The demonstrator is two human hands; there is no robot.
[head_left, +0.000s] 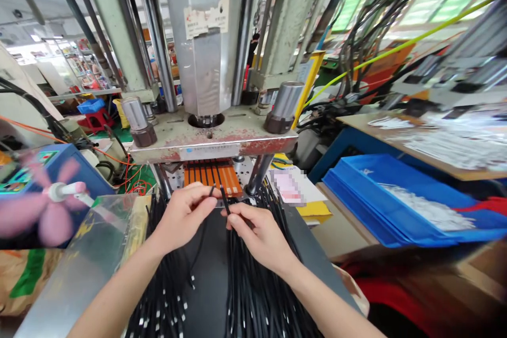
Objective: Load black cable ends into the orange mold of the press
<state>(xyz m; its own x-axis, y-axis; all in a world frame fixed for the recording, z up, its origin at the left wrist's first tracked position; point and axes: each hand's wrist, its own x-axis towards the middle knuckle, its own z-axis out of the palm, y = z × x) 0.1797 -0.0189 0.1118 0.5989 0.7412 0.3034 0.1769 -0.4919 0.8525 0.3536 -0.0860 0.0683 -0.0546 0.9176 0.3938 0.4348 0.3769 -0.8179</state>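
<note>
My left hand (189, 215) pinches a thin black cable in front of the press. Close beside it, my right hand (255, 229) grips a black strip (224, 199) between thumb and fingers. Beyond both hands lies an orange slotted plate (232, 177) under the press head, with black strips running along its slots. A bundle of black cables with light tips (162, 296) lies at the left of the dark table (204, 285). Another bundle of black cables (257, 290) spreads under my right hand and forearm.
The press plate (214, 140) hangs above the orange plate between metal posts. A pink fan (57, 193) stands at the left. Blue trays (356, 190) with white parts are at the right, below a board (356, 140) bearing white pieces. White and yellow papers (317, 198) lie beside the press.
</note>
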